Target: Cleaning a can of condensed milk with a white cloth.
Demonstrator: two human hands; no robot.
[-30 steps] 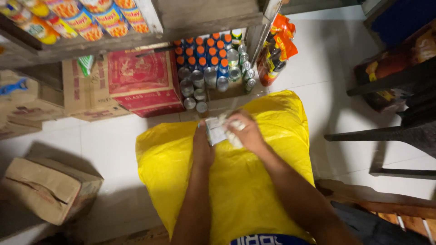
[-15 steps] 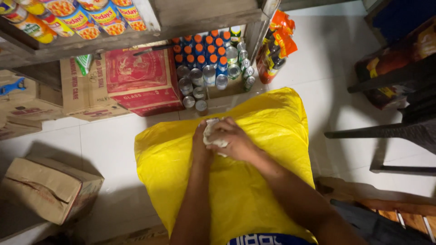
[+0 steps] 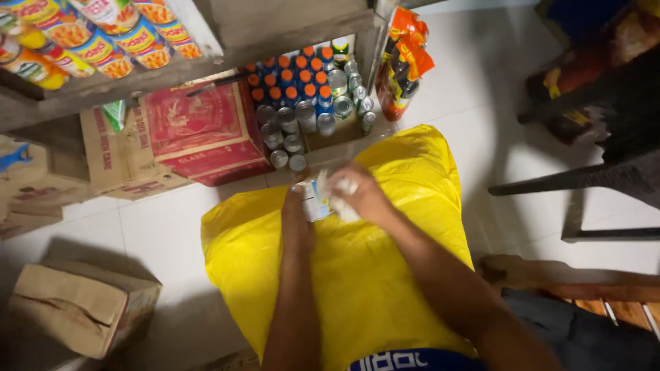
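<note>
At the centre of the frame both hands meet over a large yellow sack [image 3: 357, 275] that lies on the pale tiled floor [image 3: 158, 233] and fills the lower middle of the picture. The left hand [image 3: 297, 214] is closed around a small can [image 3: 317, 200] with a pale label, thumb and fingers wrapped about its side, holding it roughly upright just above the sack's upper edge. The right hand [image 3: 357, 194] is curled over a bunched white cloth [image 3: 342, 199] and presses it against the can's right side, so the two hands touch across the can. The step in hand looks like wiping the can clean with the cloth; how much of it has been wiped cannot be told, since the hands hide most of it. Just above the hands, in the upper middle of the frame, an open cardboard tray [image 3: 323, 141] holds more cans [image 3: 289, 134] of the same kind and bottles with orange caps [image 3: 289, 75]. A red carton [image 3: 199, 130] stands to its left, under a wooden shelf [image 3: 206, 65] of bright tins, and a brown box [image 3: 82, 309] sits at lower left. By my judgement, the next move calls for turning the can in the left hand's grip so the cloth meets an unwiped side, keeping a firm hold.
</note>
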